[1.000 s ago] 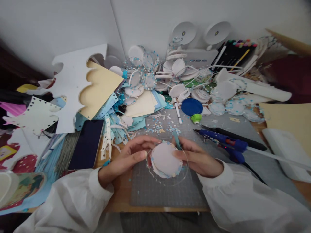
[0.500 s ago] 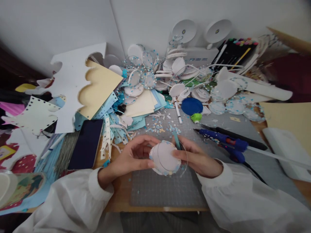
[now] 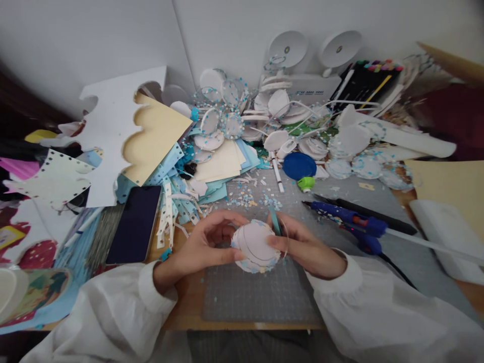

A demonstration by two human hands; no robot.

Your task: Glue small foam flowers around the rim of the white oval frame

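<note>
A round white paper disc (image 3: 255,245) with blue and pink flecks along its rim is held upright over the grey cutting mat (image 3: 260,295). My left hand (image 3: 200,247) pinches its left edge with thumb and fingers. My right hand (image 3: 302,247) holds its right edge, where a clear round plastic cover (image 3: 284,241) sits against the disc. A thin teal strip (image 3: 275,222) pokes up behind my right fingers. Both sleeves are white.
A blue glue gun (image 3: 350,222) lies to the right with a black tool beside it. A dark phone (image 3: 135,224) lies left of the mat. Behind are a blue lid (image 3: 298,165), a white pen (image 3: 277,176), a pile of discs and paper scraps (image 3: 227,126), and cut cardboard (image 3: 151,136).
The clear cover, which ringed the disc widely, has closed in against the disc's right side. My left thumb has slid further onto the disc. The disc has shifted slightly left.
</note>
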